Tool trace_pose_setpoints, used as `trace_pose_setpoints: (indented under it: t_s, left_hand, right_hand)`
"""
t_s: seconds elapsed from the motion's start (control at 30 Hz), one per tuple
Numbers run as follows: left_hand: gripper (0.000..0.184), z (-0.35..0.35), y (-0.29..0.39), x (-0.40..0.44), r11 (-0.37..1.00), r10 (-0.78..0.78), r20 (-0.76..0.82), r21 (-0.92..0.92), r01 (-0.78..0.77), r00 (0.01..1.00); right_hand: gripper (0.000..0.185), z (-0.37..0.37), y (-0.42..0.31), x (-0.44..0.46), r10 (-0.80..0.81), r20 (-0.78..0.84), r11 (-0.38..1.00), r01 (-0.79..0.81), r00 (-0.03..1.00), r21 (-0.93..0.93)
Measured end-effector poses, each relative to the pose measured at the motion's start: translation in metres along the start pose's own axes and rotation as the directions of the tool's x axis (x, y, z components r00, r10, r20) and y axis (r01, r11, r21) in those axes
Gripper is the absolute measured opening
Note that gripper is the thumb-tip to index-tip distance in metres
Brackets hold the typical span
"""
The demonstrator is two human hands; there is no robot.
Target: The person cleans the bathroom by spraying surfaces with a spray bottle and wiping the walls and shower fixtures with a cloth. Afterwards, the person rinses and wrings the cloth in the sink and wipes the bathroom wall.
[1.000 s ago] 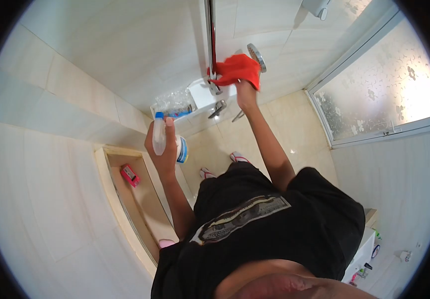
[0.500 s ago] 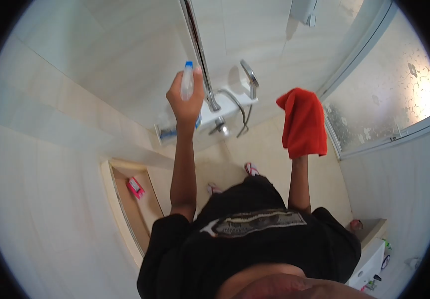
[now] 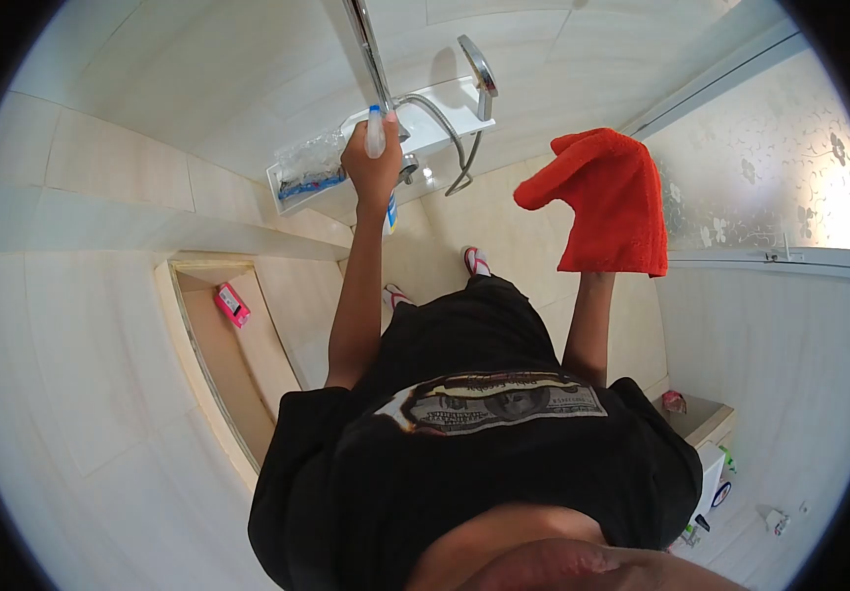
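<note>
My left hand (image 3: 372,163) is closed around a spray bottle (image 3: 375,134) with a blue-tipped clear head; part of its blue and white body shows below the hand. It is in front of the white shelf and beside the metal shower pipe (image 3: 366,44). A red cloth (image 3: 617,202) drapes over my right hand and hides its fingers. The cloth hangs over the floor, right of the hand shower (image 3: 478,67) and apart from it.
The white shelf (image 3: 433,123) carries clear plastic packaging (image 3: 312,163) at its left end. A curved hose (image 3: 461,158) hangs from it. A wall niche (image 3: 218,340) holds a pink packet (image 3: 233,304). At right are a frosted window (image 3: 760,177) and a sink corner.
The red cloth has come away from the shower pipe and moved right with my right hand. My left hand has risen toward the pipe with the spray bottle.
</note>
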State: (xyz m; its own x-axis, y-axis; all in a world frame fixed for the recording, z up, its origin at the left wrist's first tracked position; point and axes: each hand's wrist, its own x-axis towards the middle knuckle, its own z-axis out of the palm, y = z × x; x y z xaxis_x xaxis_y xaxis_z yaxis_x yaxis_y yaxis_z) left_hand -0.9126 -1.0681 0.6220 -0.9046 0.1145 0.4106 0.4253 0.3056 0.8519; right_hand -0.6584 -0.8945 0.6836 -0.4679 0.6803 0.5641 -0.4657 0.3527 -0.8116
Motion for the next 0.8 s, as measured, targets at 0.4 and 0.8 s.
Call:
trace_pose_setpoints:
  t_s: [0.4,0.8]
  left_hand:
    - [0.031,0.015,-0.025,-0.004,0.998,-0.032,0.036,0.064,0.029,0.999]
    - [0.023,-0.051,-0.040,-0.037,0.979,-0.138,0.026,-0.145,0.140,0.990]
  right_hand:
    - [0.037,0.023,0.001,0.016,0.008,0.086,1.000,-0.009,0.996,0.010]
    - [0.028,0.131,0.002,0.087,-0.202,0.339,0.963,0.249,0.919,-0.101]
